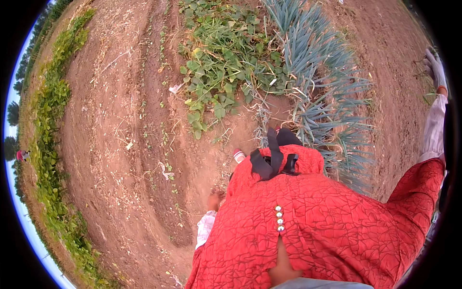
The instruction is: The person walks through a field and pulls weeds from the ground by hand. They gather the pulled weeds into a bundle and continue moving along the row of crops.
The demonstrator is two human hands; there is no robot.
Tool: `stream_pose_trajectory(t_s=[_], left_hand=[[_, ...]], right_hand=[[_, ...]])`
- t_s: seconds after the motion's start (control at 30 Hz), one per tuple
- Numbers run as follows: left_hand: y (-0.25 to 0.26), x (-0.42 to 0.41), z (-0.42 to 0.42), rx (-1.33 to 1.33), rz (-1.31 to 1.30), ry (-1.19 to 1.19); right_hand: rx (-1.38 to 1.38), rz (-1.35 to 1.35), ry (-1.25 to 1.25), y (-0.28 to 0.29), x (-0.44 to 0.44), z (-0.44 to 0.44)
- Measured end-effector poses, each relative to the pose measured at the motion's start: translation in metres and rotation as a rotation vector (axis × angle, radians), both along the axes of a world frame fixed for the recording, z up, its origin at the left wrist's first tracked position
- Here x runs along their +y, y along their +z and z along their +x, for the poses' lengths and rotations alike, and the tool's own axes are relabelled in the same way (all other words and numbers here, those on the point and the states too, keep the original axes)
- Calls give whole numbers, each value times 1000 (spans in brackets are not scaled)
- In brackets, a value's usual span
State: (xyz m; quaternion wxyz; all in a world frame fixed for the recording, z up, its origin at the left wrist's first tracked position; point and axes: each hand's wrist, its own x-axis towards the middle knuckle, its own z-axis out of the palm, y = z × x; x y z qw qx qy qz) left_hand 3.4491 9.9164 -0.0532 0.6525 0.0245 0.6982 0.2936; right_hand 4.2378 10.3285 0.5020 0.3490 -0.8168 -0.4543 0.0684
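Note:
My left hand [216, 198] is bare and hangs low beside my red patterned top [325, 216], partly hidden by it. Whether its fingers hold anything is unclear. Far out to the right, near the picture's rim, is my right hand [434, 68] in a pale glove, above bare soil. Thin green strands [419, 73] show at its fingers, but I cannot tell if they are gripped or lie on the ground behind. Before me stands a row of blue-green onion plants [317, 79], with a patch of broad-leaved vines [220, 61] to its left.
A black strap with a buckle [269, 164] hangs at my waist. My striped sock [239, 155] shows on the soil by the onion row. Small seedlings [162, 47] line a furrow at left. Beyond runs a leafy crop row [50, 144], with a person [22, 155] in the distance.

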Motion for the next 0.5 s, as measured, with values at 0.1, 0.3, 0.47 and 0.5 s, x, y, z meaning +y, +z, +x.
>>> stream_pose_trajectory(t_s=[0.1, 0.3, 0.47, 0.5], left_hand=[[-25, -10, 4, -18, -8, 96], [1, 15, 15, 88, -59, 0], [-61, -26, -16, 52, -88, -22], [-89, -40, -19, -34, -65, -14]], right_hand=[[46, 92, 8, -9, -2, -66], [-139, -191, -1, -101, -13, -82], [-205, -761, 297, -239, -86, -195], [-155, -760, 411, -258, -107, -208]])
